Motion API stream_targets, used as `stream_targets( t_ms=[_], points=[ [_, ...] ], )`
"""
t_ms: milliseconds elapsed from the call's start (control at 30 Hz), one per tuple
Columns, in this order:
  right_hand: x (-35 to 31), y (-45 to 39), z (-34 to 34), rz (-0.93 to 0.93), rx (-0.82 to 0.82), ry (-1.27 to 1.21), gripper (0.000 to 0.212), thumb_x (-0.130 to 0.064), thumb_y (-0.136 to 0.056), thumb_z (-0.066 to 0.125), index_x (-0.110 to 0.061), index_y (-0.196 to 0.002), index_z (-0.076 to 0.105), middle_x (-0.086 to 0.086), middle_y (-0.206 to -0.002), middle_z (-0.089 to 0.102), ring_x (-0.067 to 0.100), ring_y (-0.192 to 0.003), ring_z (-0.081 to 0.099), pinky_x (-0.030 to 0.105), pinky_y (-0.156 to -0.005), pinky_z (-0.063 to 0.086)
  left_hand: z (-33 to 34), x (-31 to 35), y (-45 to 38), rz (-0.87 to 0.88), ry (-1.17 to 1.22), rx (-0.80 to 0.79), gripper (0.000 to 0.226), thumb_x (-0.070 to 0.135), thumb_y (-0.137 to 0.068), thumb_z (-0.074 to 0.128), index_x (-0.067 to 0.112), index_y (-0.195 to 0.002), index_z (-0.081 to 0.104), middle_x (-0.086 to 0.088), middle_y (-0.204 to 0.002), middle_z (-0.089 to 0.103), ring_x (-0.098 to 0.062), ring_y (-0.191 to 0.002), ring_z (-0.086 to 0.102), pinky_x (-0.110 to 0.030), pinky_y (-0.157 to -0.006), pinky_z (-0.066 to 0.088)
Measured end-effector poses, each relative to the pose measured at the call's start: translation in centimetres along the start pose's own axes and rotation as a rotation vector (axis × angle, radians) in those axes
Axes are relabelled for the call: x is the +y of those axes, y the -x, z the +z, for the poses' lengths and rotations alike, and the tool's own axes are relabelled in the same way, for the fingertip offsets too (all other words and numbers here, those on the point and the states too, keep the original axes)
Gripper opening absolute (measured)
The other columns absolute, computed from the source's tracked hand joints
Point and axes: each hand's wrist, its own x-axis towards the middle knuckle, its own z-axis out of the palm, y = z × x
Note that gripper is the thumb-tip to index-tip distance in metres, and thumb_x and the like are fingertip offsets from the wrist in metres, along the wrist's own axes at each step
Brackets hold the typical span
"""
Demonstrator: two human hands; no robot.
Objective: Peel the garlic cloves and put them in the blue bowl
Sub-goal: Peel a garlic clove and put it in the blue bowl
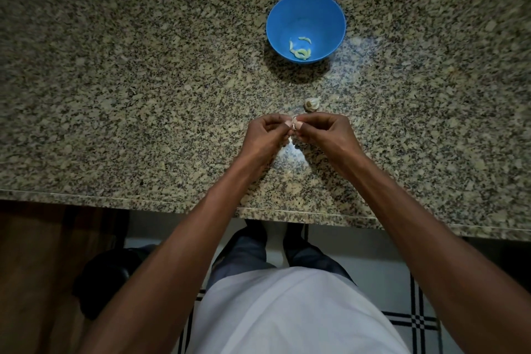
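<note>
A blue bowl (306, 8) stands on the granite counter (143, 95), far from me, with several peeled pale cloves (301, 50) at its bottom. Over the counter's middle, my left hand (265, 135) and my right hand (324, 133) meet fingertip to fingertip and pinch one small garlic cloves piece (294, 123) between them; its white skin shows at the thumbs. Just beyond my hands lies the rest of the garlic head (311, 104), still in its skin. Thin bits of white peel (291, 149) lie on the counter below my hands.
The counter's front edge (172, 204) runs across the view under my forearms. A dark wall rises behind the counter at the top. Below the edge are a tiled floor, my legs and a dark object at the lower left.
</note>
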Motion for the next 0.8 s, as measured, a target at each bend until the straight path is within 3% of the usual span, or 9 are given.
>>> stream_targets(
  t_ms=[100, 167, 267, 400, 467, 600, 667, 800],
  points=[
    [0.2, -0.2, -0.3, 0.009, -0.007, 0.121, 0.012, -0.013, -0.092, 0.078, -0.008, -0.103, 0.079, 0.008, -0.093, 0.08, 0.02, -0.089, 0.077, 0.036, -0.083, 0.064, -1.0, -0.1, -0.4, 0.263, -0.314, -0.011, 0.028, 0.012, -0.093, 0.074, 0.019, -0.12, 0.066, 0.001, -0.116, 0.068, -0.009, -0.101, 0.067, -0.021, -0.079, 0.059],
    [0.1, -0.5, -0.3, -0.012, -0.041, 0.286, 0.017, -0.026, -0.092, 0.08, -0.012, -0.101, 0.08, 0.005, -0.09, 0.08, 0.024, -0.087, 0.077, 0.042, -0.081, 0.063, -1.4, 0.1, -0.5, 0.437, -0.527, -0.069, 0.03, 0.012, -0.095, 0.071, 0.022, -0.123, 0.069, 0.007, -0.122, 0.067, -0.002, -0.105, 0.065, -0.018, -0.086, 0.058],
    [-0.8, -0.7, -0.4, -0.009, -0.075, 0.426, 0.025, -0.036, -0.091, 0.08, -0.013, -0.099, 0.08, 0.002, -0.085, 0.079, 0.015, -0.077, 0.075, 0.034, -0.071, 0.061, -1.9, 0.6, -0.8, 0.555, -0.679, -0.053, 0.021, 0.008, -0.094, 0.072, 0.015, -0.114, 0.076, 0.006, -0.107, 0.074, 0.001, -0.096, 0.068, -0.019, -0.086, 0.059],
    [-1.6, -0.7, -0.2, -0.082, -0.086, 0.629, 0.02, -0.029, -0.096, 0.073, -0.01, -0.096, 0.078, 0.003, -0.077, 0.075, 0.006, -0.058, 0.066, 0.021, -0.051, 0.052, -2.5, 0.5, -1.6, 0.769, -0.896, -0.013, 0.017, 0.007, -0.089, 0.077, 0.009, -0.106, 0.078, -0.003, -0.095, 0.078, -0.008, -0.081, 0.073, -0.018, -0.075, 0.06],
    [-1.4, -0.7, 0.3, -0.183, -0.044, 0.735, 0.015, -0.021, -0.099, 0.07, -0.01, -0.092, 0.077, 0.002, -0.073, 0.072, 0.011, -0.056, 0.065, 0.028, -0.05, 0.056, -2.5, 0.4, -1.6, 0.841, -0.977, -0.012, 0.014, 0.006, -0.091, 0.075, 0.006, -0.105, 0.078, -0.006, -0.093, 0.078, -0.012, -0.079, 0.072, -0.013, -0.075, 0.055],
    [-0.5, -0.5, 1.0, -0.367, 0.06, 0.845, 0.015, -0.006, -0.099, 0.067, -0.002, -0.087, 0.076, 0.008, -0.069, 0.07, 0.02, -0.055, 0.067, 0.041, -0.049, 0.057, -1.8, 0.7, -1.3, 0.777, -0.993, -0.018, 0.011, 0.004, -0.093, 0.072, 0.004, -0.102, 0.079, -0.008, -0.087, 0.077, -0.009, -0.066, 0.064, -0.004, -0.062, 0.045],
    [-0.3, -0.5, 1.1, -0.41, 0.082, 0.863, 0.012, -0.004, -0.098, 0.068, -0.001, -0.09, 0.076, 0.009, -0.071, 0.071, 0.018, -0.056, 0.067, 0.038, -0.049, 0.059, -1.5, 1.0, -1.3, 0.648, -0.935, -0.029, 0.011, 0.007, -0.094, 0.071, 0.006, -0.102, 0.079, -0.004, -0.084, 0.076, -0.008, -0.062, 0.065, -0.012, -0.054, 0.051],
    [-0.1, -0.6, 1.1, -0.477, 0.109, 0.861, 0.011, -0.001, -0.096, 0.068, -0.003, -0.093, 0.078, 0.007, -0.076, 0.073, 0.013, -0.061, 0.068, 0.03, -0.055, 0.06, -1.6, 1.5, -1.4, 0.372, -0.677, -0.034, 0.011, 0.011, -0.092, 0.076, 0.007, -0.102, 0.078, 0.001, -0.083, 0.076, -0.006, -0.067, 0.072, -0.017, -0.061, 0.058]
  ],
)
